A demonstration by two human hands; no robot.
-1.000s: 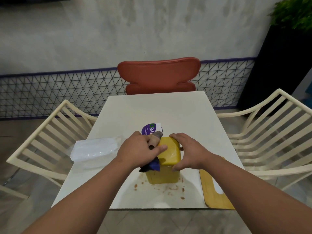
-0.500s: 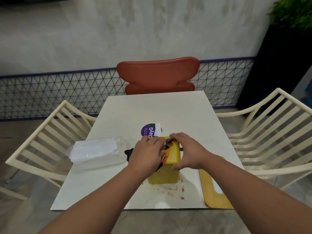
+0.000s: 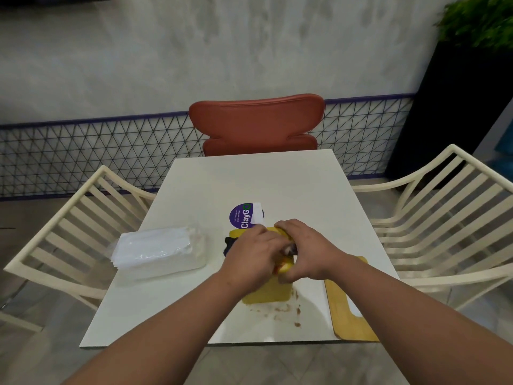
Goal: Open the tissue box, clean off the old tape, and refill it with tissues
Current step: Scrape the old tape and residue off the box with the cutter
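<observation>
hands (image 3: pixel 280 252) shifted right, gripping tissue box (image 3: pixel 268 293)

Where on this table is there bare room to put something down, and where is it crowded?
The far half of the table, from the purple sticker to the red chair, is bare. So is the near left corner below the tissue pack. It is crowded around the yellow box, where both hands work, with brown scraps in front and the yellow lid at right.

table (image 3: pixel 277 176): we are seeing smooth, glossy white laminate
tissue box (image 3: pixel 268 294): showing us matt yellow plastic
tissue pack (image 3: pixel 158 250): shining in clear, crinkly plastic wrap
red chair (image 3: pixel 256 120): looking smooth, leather-like to us
</observation>
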